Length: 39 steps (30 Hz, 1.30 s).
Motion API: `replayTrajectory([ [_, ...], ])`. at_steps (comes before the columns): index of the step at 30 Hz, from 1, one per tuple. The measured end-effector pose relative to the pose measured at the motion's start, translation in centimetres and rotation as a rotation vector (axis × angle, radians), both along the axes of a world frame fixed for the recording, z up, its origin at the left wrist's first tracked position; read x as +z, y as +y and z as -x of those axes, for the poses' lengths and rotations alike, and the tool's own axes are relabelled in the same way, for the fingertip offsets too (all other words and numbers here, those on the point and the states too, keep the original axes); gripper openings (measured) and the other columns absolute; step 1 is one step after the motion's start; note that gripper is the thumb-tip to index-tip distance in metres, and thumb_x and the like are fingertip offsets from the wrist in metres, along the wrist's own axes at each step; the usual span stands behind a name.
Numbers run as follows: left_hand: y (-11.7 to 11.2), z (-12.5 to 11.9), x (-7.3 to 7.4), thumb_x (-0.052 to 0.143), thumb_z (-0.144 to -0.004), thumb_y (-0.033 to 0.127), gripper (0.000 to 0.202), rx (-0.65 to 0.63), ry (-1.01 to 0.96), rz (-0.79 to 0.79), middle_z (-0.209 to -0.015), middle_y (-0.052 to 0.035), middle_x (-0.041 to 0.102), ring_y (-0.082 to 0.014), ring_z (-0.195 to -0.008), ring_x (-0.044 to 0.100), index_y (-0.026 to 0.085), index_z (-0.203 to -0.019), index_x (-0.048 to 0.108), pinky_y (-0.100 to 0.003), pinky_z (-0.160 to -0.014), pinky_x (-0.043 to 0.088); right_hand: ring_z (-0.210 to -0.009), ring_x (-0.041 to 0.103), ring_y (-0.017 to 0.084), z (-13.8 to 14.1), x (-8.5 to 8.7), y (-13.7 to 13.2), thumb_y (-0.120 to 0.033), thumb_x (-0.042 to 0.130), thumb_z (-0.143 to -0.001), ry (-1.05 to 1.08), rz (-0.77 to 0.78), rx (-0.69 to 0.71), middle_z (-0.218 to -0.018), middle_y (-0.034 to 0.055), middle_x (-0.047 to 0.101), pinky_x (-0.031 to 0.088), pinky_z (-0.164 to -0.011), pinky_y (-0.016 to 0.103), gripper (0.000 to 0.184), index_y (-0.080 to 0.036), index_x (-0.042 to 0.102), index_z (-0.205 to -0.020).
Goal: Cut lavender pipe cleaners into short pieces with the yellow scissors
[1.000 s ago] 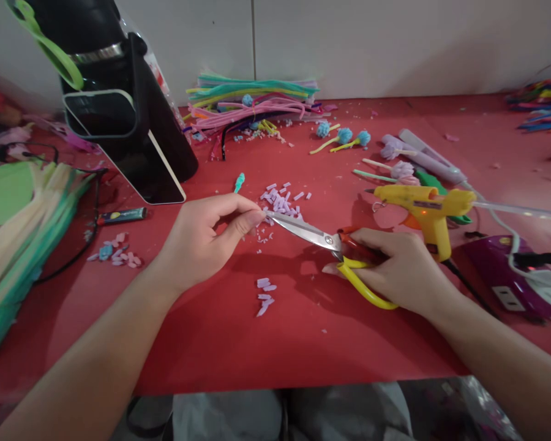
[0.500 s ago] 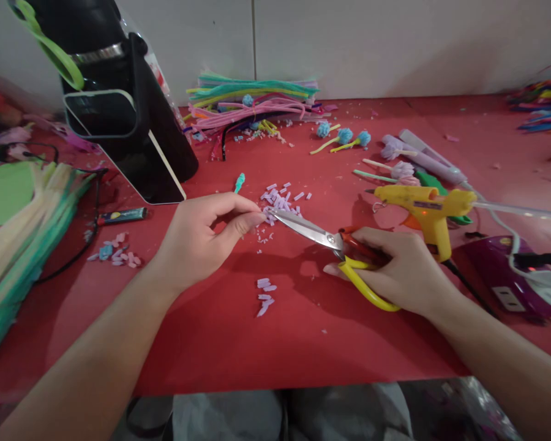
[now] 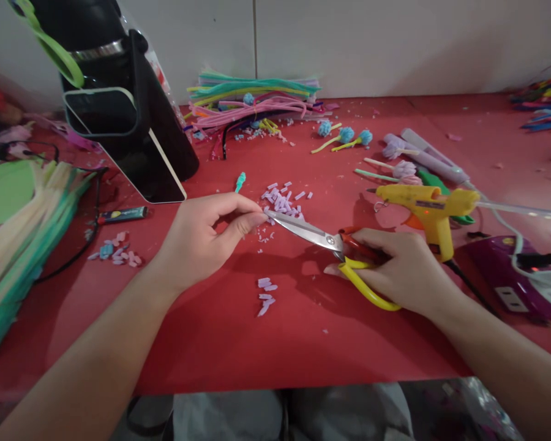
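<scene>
My right hand (image 3: 399, 266) grips scissors (image 3: 303, 229) with one red and one yellow handle loop. Their blades point left and look closed or nearly so. At the blade tips, the thumb and forefinger of my left hand (image 3: 206, 239) are pinched together; whatever sits between them is too small to make out. Just behind the tips lies a loose pile of short lilac fuzzy pieces (image 3: 282, 199), with tiny scraps in front of it. A smaller group of lilac pieces (image 3: 266, 294) rests nearer the table's front edge. Beyond my left hand is a small teal twisted piece (image 3: 240, 181).
A black bottle (image 3: 165, 122) with a phone (image 3: 138, 165) against it stands back left. Pipe cleaners lie in bundles (image 3: 252, 101) by the wall and at left (image 3: 32, 245). On the right are a yellow glue gun (image 3: 427, 208), a purple power strip (image 3: 500, 275) and small pompom flowers (image 3: 346, 135).
The scissor tips have shifted slightly left, closer to my left fingertips. Both hands keep nearly the same place and grip.
</scene>
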<state>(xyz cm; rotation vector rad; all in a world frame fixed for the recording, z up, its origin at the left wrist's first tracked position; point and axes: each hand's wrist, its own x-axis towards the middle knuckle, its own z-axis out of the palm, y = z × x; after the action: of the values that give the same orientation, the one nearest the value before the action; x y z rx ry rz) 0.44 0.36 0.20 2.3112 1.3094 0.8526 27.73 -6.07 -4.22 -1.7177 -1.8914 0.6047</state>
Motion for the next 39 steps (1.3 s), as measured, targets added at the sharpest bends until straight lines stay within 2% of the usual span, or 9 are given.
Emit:
replayTrajectory([
  [11, 0.09, 0.01, -0.03, 0.066, -0.088, 0.032, 0.015, -0.019, -0.002, -0.018, -0.071, 0.0029, 0.072, -0.0097, -0.059, 0.059, 0.021, -0.084, 0.075, -0.021, -0.059, 0.045, -0.058, 0.031, 0.011, 0.07, 0.07, -0.05, -0.070, 0.073, -0.066, 0.003, 0.031, -0.013, -0.060, -0.0038, 0.036, 0.029, -0.051, 0.027, 0.053, -0.020, 0.056, -0.068],
  [18, 0.27, 0.17, -0.09, 0.065, -0.089, 0.029, 0.014, -0.039, -0.003, -0.037, -0.069, 0.0038, 0.071, -0.0089, -0.059, 0.059, 0.021, -0.083, 0.074, -0.020, -0.059, 0.045, -0.060, 0.034, 0.012, 0.07, 0.07, -0.07, -0.070, 0.073, -0.066, 0.008, 0.043, -0.019, -0.061, -0.0029, 0.042, 0.032, -0.053, 0.026, 0.054, -0.018, 0.062, -0.075],
  [25, 0.30, 0.30, -0.20, 0.066, -0.089, 0.028, 0.013, -0.048, -0.018, -0.051, -0.070, 0.0041, 0.071, -0.0081, -0.059, 0.059, 0.021, -0.083, 0.074, -0.019, -0.059, 0.045, -0.058, 0.032, 0.011, 0.01, -0.03, -0.06, -0.072, 0.072, -0.066, -0.007, 0.033, -0.017, -0.060, -0.0034, 0.039, 0.030, -0.051, 0.026, 0.055, -0.019, 0.059, -0.070],
  [39, 0.23, 0.30, -0.32, 0.067, -0.088, 0.028, 0.012, -0.035, -0.018, -0.044, -0.071, 0.0036, 0.072, -0.0086, -0.059, 0.060, 0.021, -0.083, 0.075, -0.019, -0.060, 0.048, -0.054, 0.029, 0.010, 0.12, -0.02, 0.15, -0.064, 0.071, -0.072, -0.026, -0.019, -0.008, -0.057, -0.0044, 0.034, 0.026, -0.049, 0.026, 0.048, -0.020, 0.054, -0.064],
])
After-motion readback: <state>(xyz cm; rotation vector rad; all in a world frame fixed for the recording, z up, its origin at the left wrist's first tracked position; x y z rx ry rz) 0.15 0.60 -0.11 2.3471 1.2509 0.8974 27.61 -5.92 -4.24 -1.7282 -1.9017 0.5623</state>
